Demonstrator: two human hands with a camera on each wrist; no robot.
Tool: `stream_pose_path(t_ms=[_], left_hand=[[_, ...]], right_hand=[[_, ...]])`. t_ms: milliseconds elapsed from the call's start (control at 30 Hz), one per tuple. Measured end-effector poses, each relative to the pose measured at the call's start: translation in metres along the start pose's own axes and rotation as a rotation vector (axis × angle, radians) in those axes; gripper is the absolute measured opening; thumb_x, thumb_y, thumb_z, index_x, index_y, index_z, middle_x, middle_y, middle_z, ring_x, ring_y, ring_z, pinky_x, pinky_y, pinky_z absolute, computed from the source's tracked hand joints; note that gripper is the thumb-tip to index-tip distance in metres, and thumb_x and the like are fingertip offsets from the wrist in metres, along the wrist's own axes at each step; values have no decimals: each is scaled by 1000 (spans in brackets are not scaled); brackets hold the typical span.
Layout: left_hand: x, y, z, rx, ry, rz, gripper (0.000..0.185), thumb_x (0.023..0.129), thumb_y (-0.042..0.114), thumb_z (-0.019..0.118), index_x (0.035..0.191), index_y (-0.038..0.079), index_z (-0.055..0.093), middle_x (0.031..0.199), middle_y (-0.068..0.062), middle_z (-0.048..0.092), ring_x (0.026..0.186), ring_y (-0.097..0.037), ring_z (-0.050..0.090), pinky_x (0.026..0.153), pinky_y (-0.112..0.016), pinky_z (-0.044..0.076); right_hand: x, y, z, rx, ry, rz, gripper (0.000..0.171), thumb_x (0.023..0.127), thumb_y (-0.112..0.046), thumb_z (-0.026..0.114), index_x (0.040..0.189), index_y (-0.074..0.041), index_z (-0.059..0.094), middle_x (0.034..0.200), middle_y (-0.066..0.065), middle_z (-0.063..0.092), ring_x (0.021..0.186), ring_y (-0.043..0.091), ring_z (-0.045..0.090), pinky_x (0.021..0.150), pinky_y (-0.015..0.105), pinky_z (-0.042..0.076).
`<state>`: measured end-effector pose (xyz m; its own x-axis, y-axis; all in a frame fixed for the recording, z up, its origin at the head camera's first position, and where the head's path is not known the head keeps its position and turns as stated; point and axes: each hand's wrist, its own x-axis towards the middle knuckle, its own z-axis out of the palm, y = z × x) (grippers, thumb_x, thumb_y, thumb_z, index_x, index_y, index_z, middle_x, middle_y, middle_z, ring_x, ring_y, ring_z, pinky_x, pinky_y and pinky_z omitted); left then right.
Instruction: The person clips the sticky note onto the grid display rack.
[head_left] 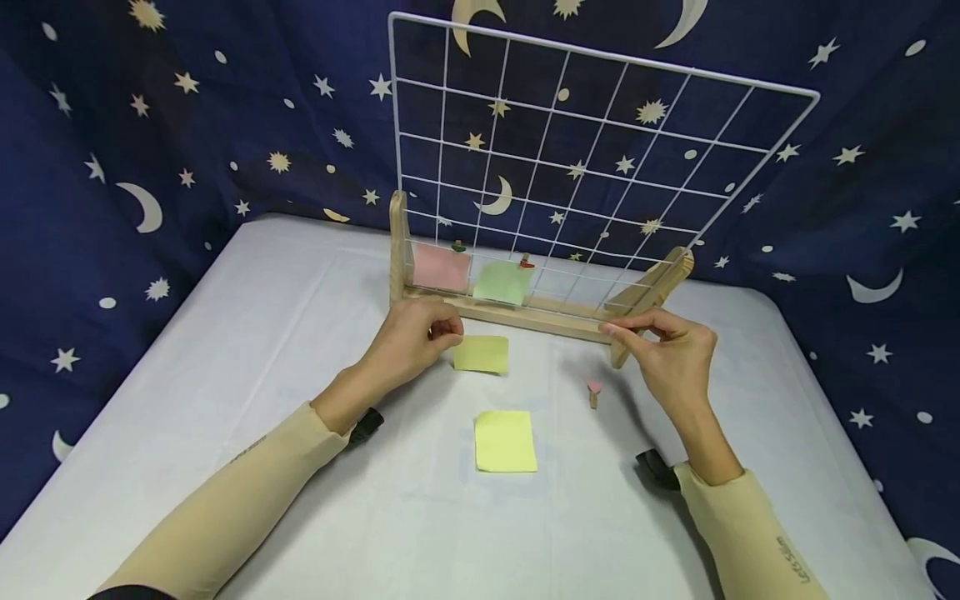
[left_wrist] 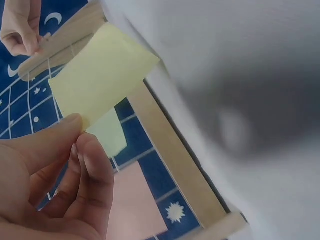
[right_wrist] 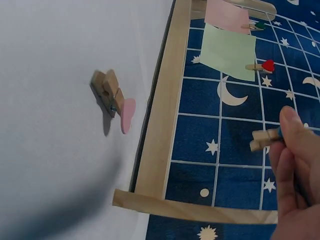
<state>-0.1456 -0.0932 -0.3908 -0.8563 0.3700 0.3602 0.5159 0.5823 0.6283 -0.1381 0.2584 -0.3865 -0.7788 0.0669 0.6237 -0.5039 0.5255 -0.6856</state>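
Note:
My left hand (head_left: 448, 332) pinches one corner of a loose yellow sticky note (head_left: 481, 354) just in front of the wooden stand; in the left wrist view the thumb and fingertips (left_wrist: 82, 145) hold the yellow note (left_wrist: 102, 75). My right hand (head_left: 621, 332) pinches a small wooden clothespin (right_wrist: 265, 139) near the stand's right foot. A white wire grid (head_left: 570, 158) stands upright in the wooden stand (head_left: 525, 315). A pink note (head_left: 441, 267) and a green note (head_left: 502, 283) hang clipped to its lowest row. A clothespin with a pink heart (head_left: 594, 392) lies on the table between my hands.
A pad of yellow sticky notes (head_left: 506, 441) lies on the white table (head_left: 262, 350) near its middle. Dark blue cloth with stars and moons (head_left: 150, 125) hangs behind and at both sides. The notes on the grid are held by a green-topped clip (right_wrist: 257, 25) and a red-heart clip (right_wrist: 264, 66).

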Motion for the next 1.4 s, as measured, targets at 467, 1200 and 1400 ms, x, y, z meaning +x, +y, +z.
stream_pose_path(t_ms=[467,1200,1400], left_hand=[[28,24,22,-4,32,58,11,89,4,82,83,11,76,79,0,67,73,-13,61,69,-27,50],[66,54,49,176,126,142,16,88,3,80,78,14,74,81,1,68,80,-14,64,69,-31,51],[74,58,57,228,153,158,23,89,-4,74,73,13,69,77,2,65,74,-16,61,62,-30,48]], right_hand=[[11,3,7,64,39,-120,14,75,16,86,80,4,80,77,24,75,72,1,71,71,14,54],[39,-7,28,60,102,-220,9,79,8,86,86,5,81,84,21,78,77,-1,72,69,14,53],[45,-5,31,18,110,-237,9,80,3,87,87,3,82,85,17,79,82,-4,71,74,14,53]])
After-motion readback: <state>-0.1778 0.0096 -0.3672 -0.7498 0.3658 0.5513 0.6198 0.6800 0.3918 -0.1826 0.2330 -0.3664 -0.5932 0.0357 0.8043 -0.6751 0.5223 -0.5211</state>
